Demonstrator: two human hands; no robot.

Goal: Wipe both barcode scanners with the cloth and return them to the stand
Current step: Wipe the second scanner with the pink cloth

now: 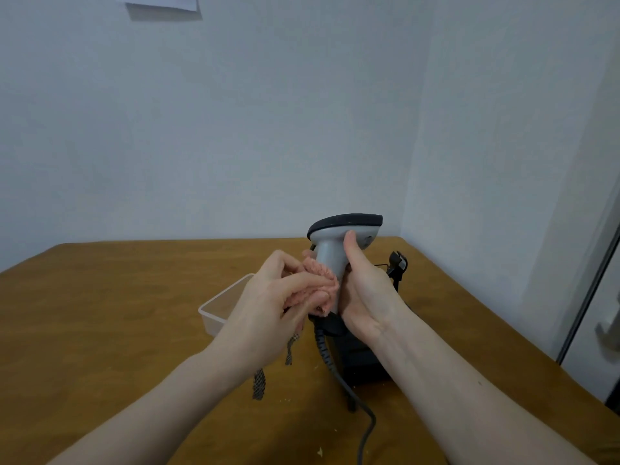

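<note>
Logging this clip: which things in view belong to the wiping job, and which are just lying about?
Job: scanner, held by right hand; pink cloth in left hand; black stand; cable.

Lying about: plastic tub; paper on wall.

Dim, flat, bluish indoor light; soft overall focus; wide-angle bending at edges

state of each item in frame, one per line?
scanner: lifted, upright, gripped by right hand
cloth: bunched in left hand, pressed on scanner handle
stand: on table, holds nothing
plastic container: open, looks empty
</note>
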